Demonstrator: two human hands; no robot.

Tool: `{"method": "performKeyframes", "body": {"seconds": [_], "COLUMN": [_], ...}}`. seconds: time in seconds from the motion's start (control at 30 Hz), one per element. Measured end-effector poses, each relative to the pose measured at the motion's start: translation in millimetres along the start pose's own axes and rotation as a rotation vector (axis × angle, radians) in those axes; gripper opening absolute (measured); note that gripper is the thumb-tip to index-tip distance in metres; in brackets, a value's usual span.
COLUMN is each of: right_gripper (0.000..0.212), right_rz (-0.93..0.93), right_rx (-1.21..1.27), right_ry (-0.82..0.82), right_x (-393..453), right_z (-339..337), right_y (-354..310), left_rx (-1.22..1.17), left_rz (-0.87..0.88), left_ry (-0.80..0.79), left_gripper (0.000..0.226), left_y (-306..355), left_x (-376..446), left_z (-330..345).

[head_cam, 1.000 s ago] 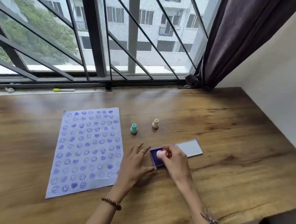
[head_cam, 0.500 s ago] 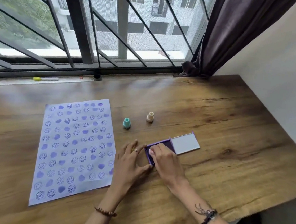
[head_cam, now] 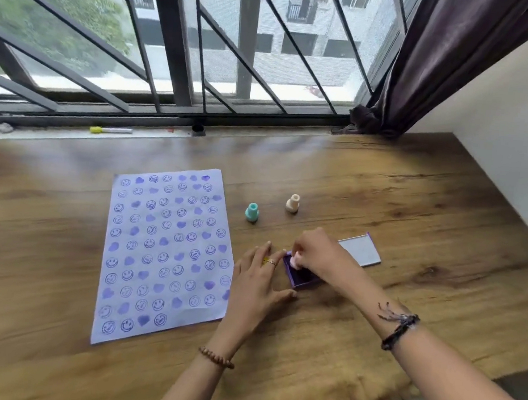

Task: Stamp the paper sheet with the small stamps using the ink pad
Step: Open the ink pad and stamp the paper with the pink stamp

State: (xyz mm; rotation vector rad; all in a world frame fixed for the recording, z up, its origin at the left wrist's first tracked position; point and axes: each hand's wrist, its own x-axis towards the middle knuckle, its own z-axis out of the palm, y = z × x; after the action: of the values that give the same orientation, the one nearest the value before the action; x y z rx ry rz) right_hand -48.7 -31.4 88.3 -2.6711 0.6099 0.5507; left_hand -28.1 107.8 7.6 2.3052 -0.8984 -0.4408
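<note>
A pale sheet of paper (head_cam: 167,251) covered with rows of purple smiley and heart prints lies on the wooden table (head_cam: 416,214). To its right sits the purple ink pad (head_cam: 302,277) with its lid (head_cam: 361,249) open flat. My right hand (head_cam: 318,253) pinches a small pink stamp (head_cam: 294,260) down on the pad. Flat on the table, my left hand (head_cam: 256,279) has its fingers spread beside the pad's left edge, thumb by its front corner. A teal stamp (head_cam: 252,212) and a beige stamp (head_cam: 292,203) stand upright behind the pad.
A barred window runs along the table's far edge, with a yellow-capped marker (head_cam: 110,129) on the sill. A dark curtain (head_cam: 446,62) hangs at the back right, next to a white wall. The table's front edge lies just under my right forearm.
The camera view has shifted. My right hand stays on the ink pad with the pink stamp, now lifted enough for the stamp to show. The left hand remains beside the pad.
</note>
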Motion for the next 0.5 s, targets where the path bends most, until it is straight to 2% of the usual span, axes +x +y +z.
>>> {"method": "performKeyframes", "body": {"seconds": [0.07, 0.13, 0.2, 0.27, 0.33, 0.4, 0.5], "right_gripper": [0.015, 0.013, 0.012, 0.004, 0.007, 0.008, 0.004], "right_rz": [0.065, 0.125, 0.128, 0.075, 0.06, 0.065, 0.066], "right_rx": [0.063, 0.147, 0.387, 0.658, 0.783, 0.814, 0.717], "right_ry": [0.043, 0.195, 0.394, 0.525, 0.571, 0.552, 0.483], "right_x": [-2, -14, -33, -56, -71, -82, -87], "right_z": [4, 15, 33, 53, 77, 100, 126], "right_y": [-2, -15, -40, -75, -109, -136, -161], "left_rx": [-0.076, -0.139, -0.15, -0.162, -0.166, -0.136, -0.073], "left_rz": [0.034, 0.08, 0.121, 0.095, 0.039, 0.001, 0.019], "left_ry": [-0.05, -0.026, 0.045, 0.123, 0.133, 0.023, -0.127], "left_gripper": [0.078, 0.074, 0.058, 0.041, 0.033, 0.034, 0.043], "left_y": [-3, -15, -37, -67, -97, -121, -143], "left_x": [-4, -13, -25, -38, -49, -54, -59], "left_z": [-10, -28, -53, -80, -105, -121, -127]}}
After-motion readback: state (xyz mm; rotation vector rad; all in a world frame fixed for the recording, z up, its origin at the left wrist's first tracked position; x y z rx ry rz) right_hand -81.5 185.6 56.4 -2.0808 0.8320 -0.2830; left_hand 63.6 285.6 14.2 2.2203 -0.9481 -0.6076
